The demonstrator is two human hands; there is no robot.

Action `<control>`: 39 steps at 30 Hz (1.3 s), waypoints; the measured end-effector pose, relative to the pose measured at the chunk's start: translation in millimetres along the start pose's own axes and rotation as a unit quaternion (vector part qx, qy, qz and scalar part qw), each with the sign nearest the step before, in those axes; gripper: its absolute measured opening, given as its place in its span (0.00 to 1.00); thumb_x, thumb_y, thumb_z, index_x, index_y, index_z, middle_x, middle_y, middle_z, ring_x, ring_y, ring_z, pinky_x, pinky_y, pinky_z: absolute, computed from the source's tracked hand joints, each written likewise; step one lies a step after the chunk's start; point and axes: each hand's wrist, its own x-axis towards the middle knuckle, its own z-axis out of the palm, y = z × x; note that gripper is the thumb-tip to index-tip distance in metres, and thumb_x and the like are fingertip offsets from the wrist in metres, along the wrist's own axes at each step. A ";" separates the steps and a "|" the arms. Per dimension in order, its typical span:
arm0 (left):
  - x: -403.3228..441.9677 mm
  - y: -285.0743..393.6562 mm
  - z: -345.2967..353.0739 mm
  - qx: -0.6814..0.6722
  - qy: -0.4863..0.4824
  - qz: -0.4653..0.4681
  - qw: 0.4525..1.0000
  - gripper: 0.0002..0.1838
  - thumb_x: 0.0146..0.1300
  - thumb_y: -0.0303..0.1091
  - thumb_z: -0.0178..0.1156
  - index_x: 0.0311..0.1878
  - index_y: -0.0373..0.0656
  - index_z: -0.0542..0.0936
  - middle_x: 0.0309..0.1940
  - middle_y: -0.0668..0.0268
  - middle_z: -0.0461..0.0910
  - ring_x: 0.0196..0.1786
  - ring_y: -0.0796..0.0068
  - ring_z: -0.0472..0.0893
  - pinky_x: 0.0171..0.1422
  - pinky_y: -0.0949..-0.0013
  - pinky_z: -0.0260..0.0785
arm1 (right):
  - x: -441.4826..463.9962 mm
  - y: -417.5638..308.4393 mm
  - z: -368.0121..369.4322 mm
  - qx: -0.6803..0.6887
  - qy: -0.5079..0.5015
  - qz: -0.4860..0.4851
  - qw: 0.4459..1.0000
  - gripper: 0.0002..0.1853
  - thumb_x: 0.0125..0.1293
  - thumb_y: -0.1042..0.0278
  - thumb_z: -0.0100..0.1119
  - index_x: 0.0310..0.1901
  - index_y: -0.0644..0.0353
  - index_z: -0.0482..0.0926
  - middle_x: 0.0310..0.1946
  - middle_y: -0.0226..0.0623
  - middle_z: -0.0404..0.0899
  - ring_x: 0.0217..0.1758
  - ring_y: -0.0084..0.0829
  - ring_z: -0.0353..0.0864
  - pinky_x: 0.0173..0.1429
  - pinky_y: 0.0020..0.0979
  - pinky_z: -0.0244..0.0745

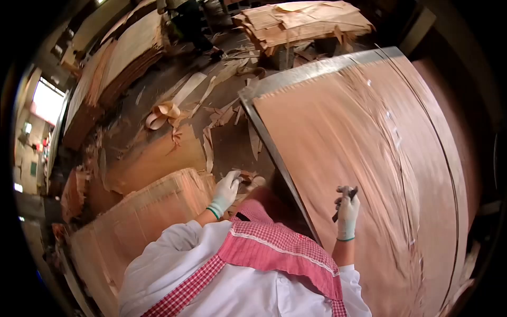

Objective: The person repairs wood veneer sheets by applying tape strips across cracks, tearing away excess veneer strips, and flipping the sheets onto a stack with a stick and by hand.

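Wood sheet [311, 132] all spread out, but only partly smooth
It's laid over the metal table [296, 78], so that bit looks pretty much done; the left part is fairly flat, while long ripples [393, 137] are left further right. A dark tool [354, 192] is clamped in the right hand's [347, 207] fingers over the sheet. The left hand [226, 191] is held near a stack of sheets [142, 222], fingers apart or together can't be told
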 end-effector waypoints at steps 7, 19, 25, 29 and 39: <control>69.7 -67.1 -53.8 -0.020 -0.022 -0.012 0.999 0.14 0.66 0.29 0.52 0.53 0.39 0.75 0.47 0.49 0.81 0.50 0.47 0.79 0.55 0.58 0.71 | 108.5 -1.2 134.1 -0.203 -0.015 -0.093 0.975 0.15 0.69 0.58 0.56 0.42 0.63 0.81 0.26 0.34 0.76 0.25 0.25 0.72 0.29 0.29 0.67; 340.9 -115.1 -223.0 0.026 -0.140 0.011 0.990 0.14 0.68 0.33 0.50 0.52 0.38 0.75 0.44 0.52 0.82 0.49 0.55 0.82 0.54 0.59 0.73 | 245.2 -6.1 311.0 -0.519 0.305 -0.110 0.791 0.21 0.60 0.71 0.58 0.57 0.52 0.72 0.55 0.43 0.75 0.52 0.48 0.78 0.53 0.44 0.74; 538.2 -28.1 -171.3 0.055 -0.225 0.202 0.951 0.13 0.68 0.34 0.51 0.52 0.40 0.75 0.42 0.51 0.81 0.49 0.48 0.79 0.52 0.54 0.70 | 254.2 -6.7 322.4 -0.554 0.331 -0.059 0.761 0.24 0.55 0.73 0.60 0.56 0.54 0.72 0.57 0.40 0.75 0.55 0.45 0.77 0.55 0.43 0.74; 650.1 33.2 -89.6 0.051 -0.315 0.277 0.907 0.13 0.68 0.36 0.51 0.50 0.42 0.75 0.42 0.49 0.81 0.48 0.46 0.78 0.53 0.52 0.70 | 266.2 -3.9 316.5 -0.552 0.341 -0.078 0.757 0.22 0.55 0.75 0.59 0.54 0.56 0.74 0.54 0.40 0.77 0.54 0.44 0.78 0.55 0.42 0.74; 787.8 81.9 183.4 0.162 -0.456 0.252 0.838 0.13 0.62 0.36 0.56 0.45 0.41 0.83 0.43 0.50 0.83 0.49 0.51 0.80 0.55 0.57 0.71 | 273.7 -37.0 331.2 -0.424 0.466 0.034 0.776 0.22 0.58 0.80 0.54 0.57 0.59 0.74 0.53 0.45 0.77 0.55 0.47 0.77 0.57 0.41 0.74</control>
